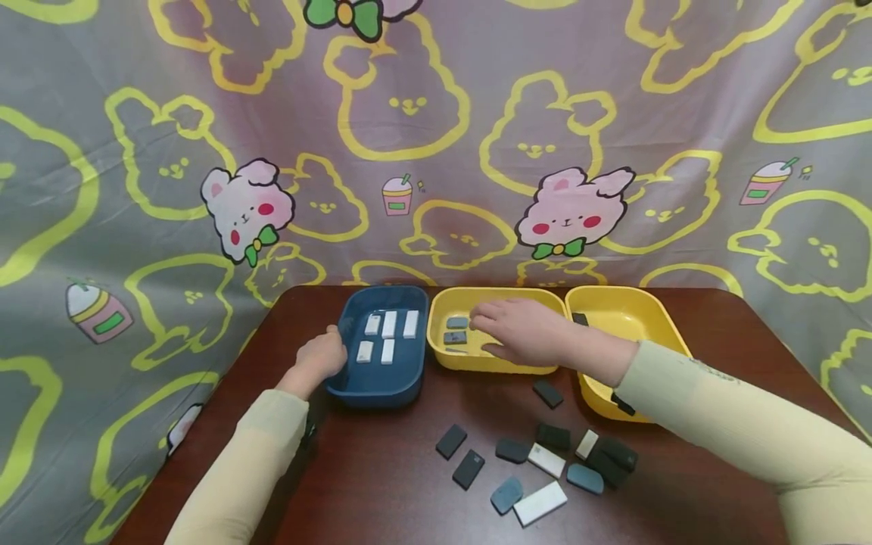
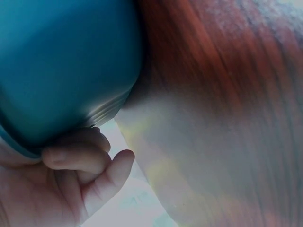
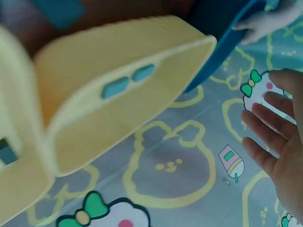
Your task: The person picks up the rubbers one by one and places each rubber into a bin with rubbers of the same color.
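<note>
My left hand (image 1: 322,354) grips the left rim of a blue bin (image 1: 391,382). Its curled fingers show against the bin's wall (image 2: 71,61) in the left wrist view. Several white blocks (image 1: 389,324) lie inside that bin. Over the middle yellow bin (image 1: 500,366) hovers my right hand (image 1: 524,329), palm down. In the right wrist view its fingers (image 3: 270,125) are spread and hold nothing. Below and left of it, blue-grey blocks (image 1: 456,337) lie on the yellow bin's floor; part of that bin is hidden by the hand.
A second yellow bin (image 1: 633,322) stands at the right, with black blocks (image 1: 580,319) in it, partly behind my right forearm. Loose black, white and blue-grey blocks (image 1: 540,504) are scattered over the front of the brown table (image 1: 381,469). A patterned curtain (image 1: 409,227) hangs behind.
</note>
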### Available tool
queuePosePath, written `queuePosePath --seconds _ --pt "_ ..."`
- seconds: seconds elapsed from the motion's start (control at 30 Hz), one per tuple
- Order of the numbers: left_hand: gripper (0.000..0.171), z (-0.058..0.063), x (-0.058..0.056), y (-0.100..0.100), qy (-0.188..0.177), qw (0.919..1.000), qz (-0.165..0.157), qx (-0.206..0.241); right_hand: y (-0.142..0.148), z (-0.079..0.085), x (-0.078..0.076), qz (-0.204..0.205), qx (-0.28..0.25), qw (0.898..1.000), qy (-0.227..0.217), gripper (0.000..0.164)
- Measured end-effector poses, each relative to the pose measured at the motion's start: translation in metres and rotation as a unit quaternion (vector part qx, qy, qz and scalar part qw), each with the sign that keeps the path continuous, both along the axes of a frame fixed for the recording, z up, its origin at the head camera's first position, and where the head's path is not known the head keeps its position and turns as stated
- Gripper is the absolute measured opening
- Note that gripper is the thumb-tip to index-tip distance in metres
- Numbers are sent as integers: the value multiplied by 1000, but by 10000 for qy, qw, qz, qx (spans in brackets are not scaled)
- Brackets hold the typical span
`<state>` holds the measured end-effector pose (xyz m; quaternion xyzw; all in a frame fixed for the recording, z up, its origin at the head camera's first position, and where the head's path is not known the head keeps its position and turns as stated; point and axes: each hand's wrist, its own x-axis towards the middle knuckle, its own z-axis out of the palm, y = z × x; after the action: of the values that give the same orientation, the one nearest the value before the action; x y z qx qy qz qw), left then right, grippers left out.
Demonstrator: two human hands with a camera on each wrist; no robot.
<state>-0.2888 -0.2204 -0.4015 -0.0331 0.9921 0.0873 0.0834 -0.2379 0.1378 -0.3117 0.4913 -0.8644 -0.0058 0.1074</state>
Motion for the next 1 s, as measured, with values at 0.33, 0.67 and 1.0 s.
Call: queuePosePath --seconds 0.33,0.67,1.0 --pt "57 1 2 -2 -6 10000 -45 45 50 -37 54 271 509 9977 -363 33" --pt "58 -2 -1 0 -30 10000 -84 43 84 -73 99 -1117 543 9900 -673 29" --pt "59 -4 -2 -2 5 10000 -73 -5 86 -105 119 -2244 319 9739 -150 38"
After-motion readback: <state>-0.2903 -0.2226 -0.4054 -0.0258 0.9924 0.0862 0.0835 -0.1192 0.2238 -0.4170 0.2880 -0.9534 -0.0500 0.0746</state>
